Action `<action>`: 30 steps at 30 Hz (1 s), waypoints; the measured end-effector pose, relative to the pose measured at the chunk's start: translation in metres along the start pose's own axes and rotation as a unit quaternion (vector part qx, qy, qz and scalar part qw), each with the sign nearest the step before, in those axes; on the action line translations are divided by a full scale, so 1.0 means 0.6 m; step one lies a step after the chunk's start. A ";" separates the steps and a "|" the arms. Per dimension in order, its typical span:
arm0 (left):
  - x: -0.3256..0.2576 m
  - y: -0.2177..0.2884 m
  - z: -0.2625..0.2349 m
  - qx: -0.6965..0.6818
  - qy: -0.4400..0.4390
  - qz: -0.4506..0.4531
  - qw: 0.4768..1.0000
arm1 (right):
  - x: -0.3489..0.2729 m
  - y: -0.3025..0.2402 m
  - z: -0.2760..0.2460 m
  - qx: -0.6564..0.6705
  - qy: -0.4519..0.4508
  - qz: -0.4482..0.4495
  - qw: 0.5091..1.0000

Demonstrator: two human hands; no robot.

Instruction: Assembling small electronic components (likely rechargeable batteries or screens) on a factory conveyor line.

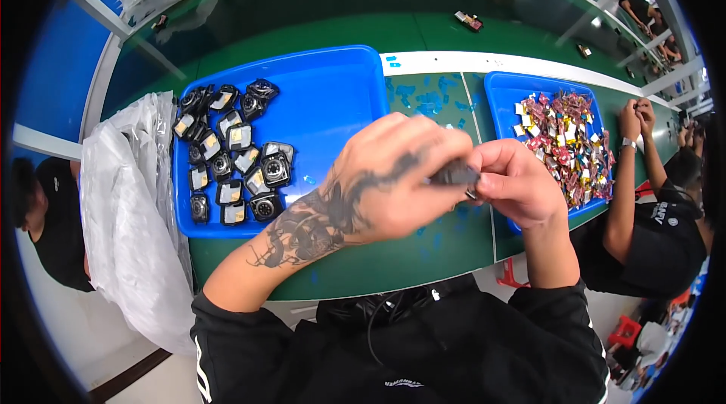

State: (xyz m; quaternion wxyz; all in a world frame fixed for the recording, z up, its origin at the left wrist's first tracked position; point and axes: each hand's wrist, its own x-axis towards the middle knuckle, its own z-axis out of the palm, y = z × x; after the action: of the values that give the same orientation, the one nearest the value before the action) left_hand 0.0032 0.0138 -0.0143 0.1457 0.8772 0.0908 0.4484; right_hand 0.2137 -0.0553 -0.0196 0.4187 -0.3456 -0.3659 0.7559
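Observation:
My two hands meet over the green worktop in front of me, closed around a small black part [455, 173]. Tattooed and slightly blurred, my left hand [397, 177] covers most of that part. The fingertips of my right hand [522, 183] pinch its right end, where a bit of bare metal shows. Left of my hands, a blue tray [333, 75] holds several black square housings [234, 136] with round lens-like faces or pale labels. A second blue tray [499, 86] on the right is heaped with small reddish, yellow and white electronic pieces [563, 139].
Beyond a white rail [439, 64] runs a dark green conveyor belt [363, 11] with scattered small parts. Blue film scraps [431, 98] litter the worktop between the trays. Clear plastic bags [136, 207] hang at the left edge. A person [643, 230] works close by on the right.

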 end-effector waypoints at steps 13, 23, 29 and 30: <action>-0.014 0.015 0.023 -0.190 0.082 -0.325 0.923 | 0.010 0.024 0.020 -0.684 0.244 -0.261 0.636; -0.004 0.017 0.014 -0.425 0.088 -0.405 0.805 | 0.024 0.040 0.058 -0.239 0.269 -0.403 0.842; -0.014 -0.021 0.016 -0.488 0.210 -0.475 0.701 | -0.004 0.034 0.077 -0.332 0.233 -0.251 0.879; -0.013 -0.020 0.017 -0.485 0.212 -0.476 0.702 | -0.001 0.038 0.078 -0.330 0.230 -0.252 0.880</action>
State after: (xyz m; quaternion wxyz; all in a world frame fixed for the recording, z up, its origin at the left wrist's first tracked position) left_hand 0.0063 0.0209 -0.0299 0.7222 0.4072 0.2945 0.4752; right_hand 0.1667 -0.0765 -0.0156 0.5287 -0.5241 -0.5624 0.3600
